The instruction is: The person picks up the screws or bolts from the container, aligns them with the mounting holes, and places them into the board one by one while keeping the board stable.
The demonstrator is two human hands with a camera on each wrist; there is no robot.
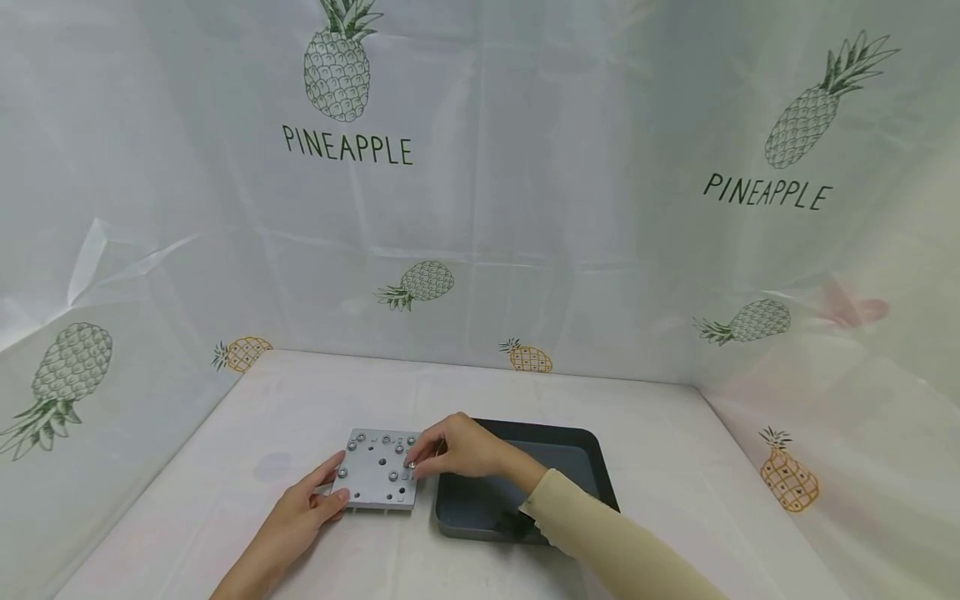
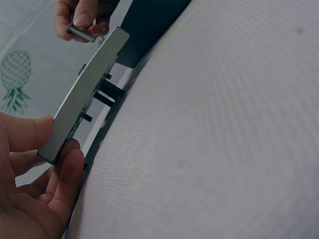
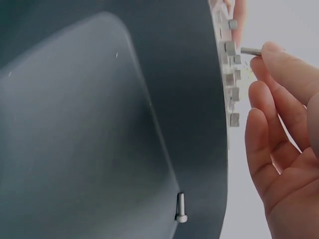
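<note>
A flat silver metal plate point(image 1: 367, 479) with holes and several socket-head bolts set in it lies left of the tray in the head view. My left hand point(image 1: 300, 508) grips its left edge, thumb on top and fingers underneath. Bolt shanks point(image 2: 108, 92) stick out below the plate in the left wrist view. Over the plate's right side, my right hand point(image 1: 468, 448) pinches a bolt point(image 2: 81, 33) between thumb and finger. That bolt is tilted and held apart from the plate in the left wrist view. Its tip points toward the plate.
A dark grey tray point(image 1: 592, 454) stands just right of the plate, under the right forearm. One loose bolt point(image 3: 181, 208) lies inside along the tray's wall. White pineapple-print sheeting point(image 1: 525, 208) encloses the back and sides of the white table point(image 1: 360, 383).
</note>
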